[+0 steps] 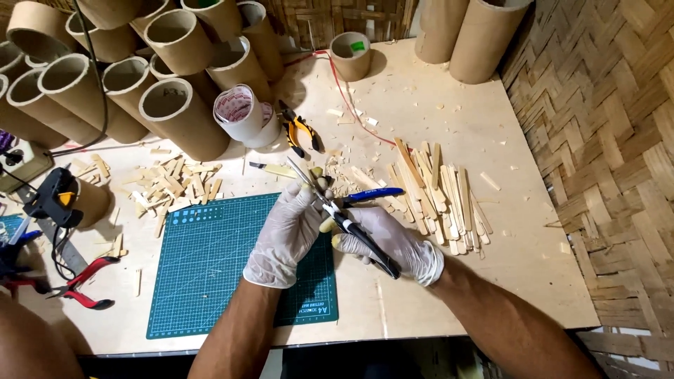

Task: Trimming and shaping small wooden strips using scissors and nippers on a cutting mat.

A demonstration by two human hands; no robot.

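Note:
Both my hands wear thin white gloves. My right hand (397, 242) grips the dark handles of a pair of long-nosed pliers (344, 223), whose thin jaws point up and left. My left hand (291, 231) is closed around a small piece of wood at the pliers' jaws, just above the upper right corner of the green cutting mat (210, 274). What sits between the jaws is hidden by my fingers. A pile of flat wooden sticks (442, 196) lies just right of my hands.
Cardboard tubes (168, 105) are stacked at the back left, two more (477, 35) stand at the back right. Cut wood bits (172, 186), orange-handled pliers (302, 133), red-handled pliers (88, 284), a blue-handled tool (372, 194), a glue gun (53, 196) and a red wire (351, 105) lie around. Woven wall on the right.

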